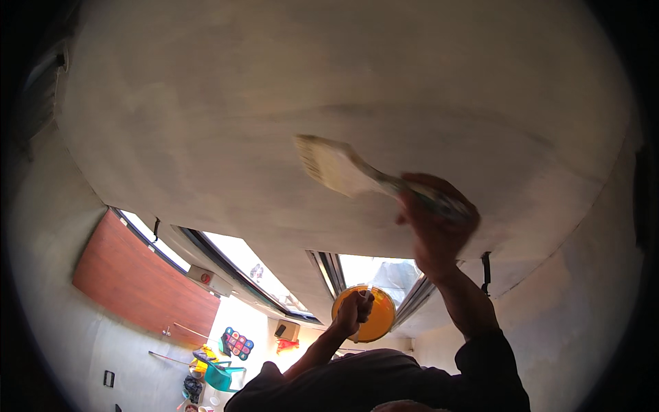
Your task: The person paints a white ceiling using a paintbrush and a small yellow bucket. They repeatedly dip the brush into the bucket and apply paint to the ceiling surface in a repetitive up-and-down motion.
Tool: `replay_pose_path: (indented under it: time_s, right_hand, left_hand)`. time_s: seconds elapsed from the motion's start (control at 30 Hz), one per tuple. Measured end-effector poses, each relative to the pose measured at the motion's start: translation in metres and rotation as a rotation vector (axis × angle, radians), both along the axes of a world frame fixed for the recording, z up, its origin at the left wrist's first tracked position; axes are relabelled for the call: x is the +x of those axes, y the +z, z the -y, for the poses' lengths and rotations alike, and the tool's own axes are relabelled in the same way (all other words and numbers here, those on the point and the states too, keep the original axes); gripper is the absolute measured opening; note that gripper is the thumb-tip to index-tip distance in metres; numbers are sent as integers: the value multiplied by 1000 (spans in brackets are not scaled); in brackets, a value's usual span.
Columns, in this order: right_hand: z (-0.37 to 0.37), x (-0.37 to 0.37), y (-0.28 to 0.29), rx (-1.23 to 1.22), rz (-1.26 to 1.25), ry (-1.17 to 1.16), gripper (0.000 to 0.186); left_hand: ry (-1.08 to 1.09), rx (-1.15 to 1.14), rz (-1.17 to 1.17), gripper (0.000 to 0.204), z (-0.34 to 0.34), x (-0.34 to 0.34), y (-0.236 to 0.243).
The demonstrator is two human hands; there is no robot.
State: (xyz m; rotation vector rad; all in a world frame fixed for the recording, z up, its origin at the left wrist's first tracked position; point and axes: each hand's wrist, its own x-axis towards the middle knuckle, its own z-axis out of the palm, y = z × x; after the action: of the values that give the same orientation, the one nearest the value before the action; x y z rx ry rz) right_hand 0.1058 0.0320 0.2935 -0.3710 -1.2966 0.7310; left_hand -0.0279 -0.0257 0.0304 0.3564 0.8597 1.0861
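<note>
My right hand [443, 218] is closed around the handle of a wide flat paintbrush [338, 165], somewhat blurred by motion. Its pale bristles point up and to the left, against or close to the broad grey-beige plastered surface [412, 62]; I cannot tell whether they touch it. Lower down, my left hand [351, 310] grips the pale handle of a round orange-yellow bucket [382, 318]. What the bucket holds cannot be made out.
Bright windows [257, 271] with dark frames line the lower edge of the plastered surface. At the lower left are a reddish-brown wooden panel [144, 275], a teal plastic item [220, 376] and a dark bag [193, 388]. A dark bracket [486, 273] hangs at the right.
</note>
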Motion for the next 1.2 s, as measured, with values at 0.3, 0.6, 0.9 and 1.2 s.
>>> replay_pose_path:
  time_s: [0.3, 0.6, 0.9, 1.2]
  right_hand:
    - [-43, -90, 24, 189, 113, -141, 15]
    - [-37, 76, -4, 158, -56, -622, 14]
    - [20, 176, -7, 92, -56, -1210, 16]
    - [-25, -54, 9, 169, -72, -89, 17]
  left_hand:
    - [1, 27, 61, 11, 7, -11, -6]
    - [-79, 55, 71, 9, 0, -14, -10]
    - [-126, 33, 89, 5, -4, -9, -18]
    - [-68, 16, 102, 7, 5, -2, -19]
